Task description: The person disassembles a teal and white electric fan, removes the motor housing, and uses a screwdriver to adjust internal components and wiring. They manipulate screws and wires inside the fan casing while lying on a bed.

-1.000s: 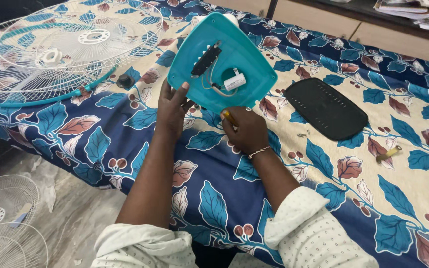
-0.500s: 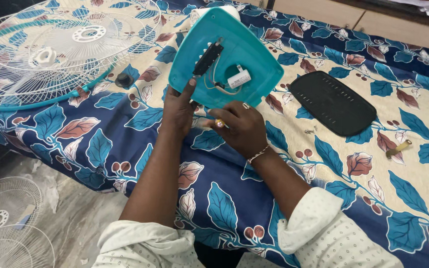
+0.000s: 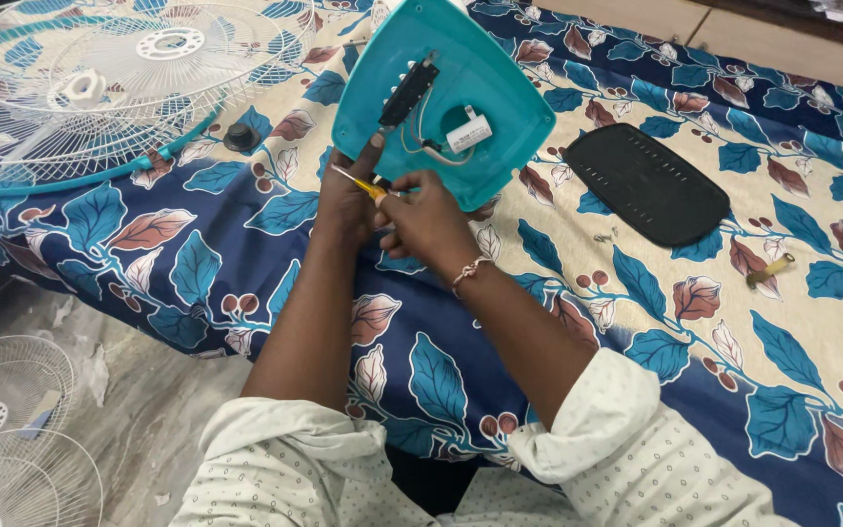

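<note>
Left hand [image 3: 348, 200] grips the lower edge of the teal fan base [image 3: 461, 93], tilted up off the floral sheet [image 3: 636, 293], right hand [image 3: 426, 220] pinches a yellow screwdriver [image 3: 363, 185] against it, black cover [image 3: 648, 182] lies right, white grille [image 3: 80, 88] left.

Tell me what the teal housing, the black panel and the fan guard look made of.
Teal housing: looks like moulded plastic, smooth with a slight sheen and rounded edges. Black panel: likely plastic too, matt, with rows of small slots. Fan guard: thin white wire, probably coated metal, with a teal rim.
</note>
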